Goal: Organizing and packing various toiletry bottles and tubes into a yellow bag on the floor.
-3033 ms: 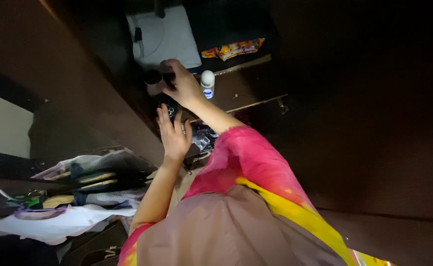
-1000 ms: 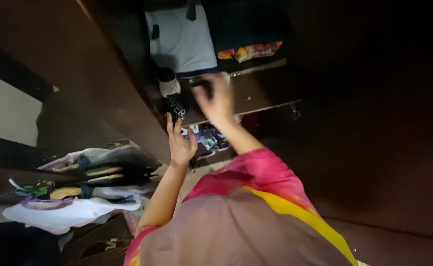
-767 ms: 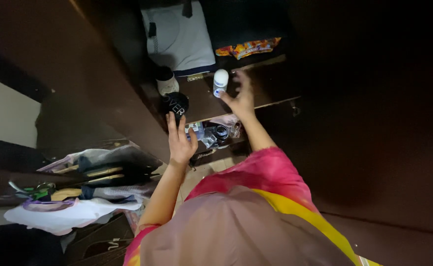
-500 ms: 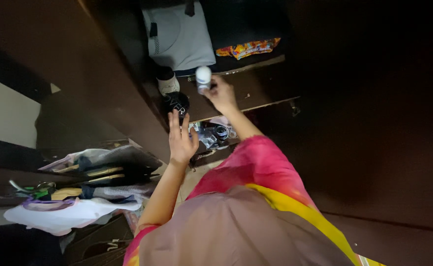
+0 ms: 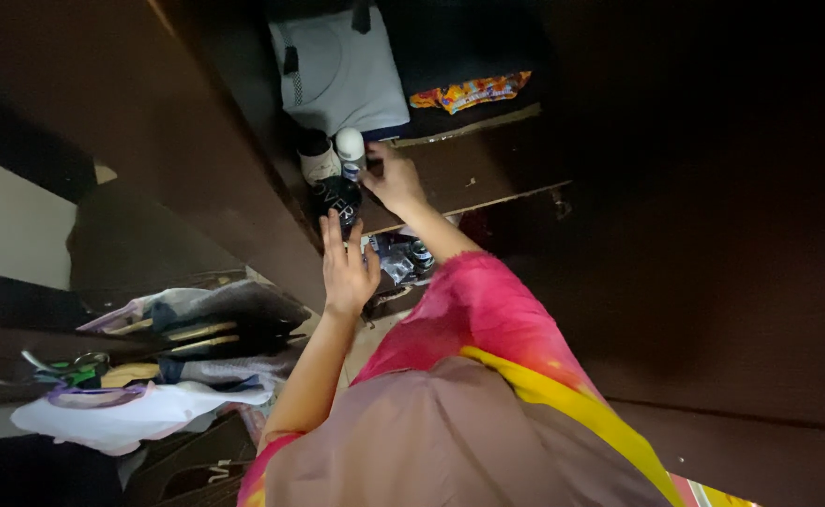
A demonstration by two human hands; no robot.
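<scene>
a dark wooden cupboard [image 5: 488, 178] holds folded grey cloth [image 5: 342, 70] and an orange packet [image 5: 469, 92] on its shelf. at the shelf edge stand a black jar [image 5: 337, 197], a dark-capped jar [image 5: 319, 158] and a white roll-on bottle [image 5: 351, 152]. the left hand [image 5: 349, 268], fingers spread, touches the black jar. the right hand [image 5: 396, 178] pinches the bottle low; it looks light, hard and smooth, so best gripped round the body.

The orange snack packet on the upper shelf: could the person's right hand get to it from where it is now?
Probably yes. The right hand is at the white-capped bottle on the shelf edge, and the orange snack packet lies farther along on the dark shelf, with nothing visible between them.
</scene>
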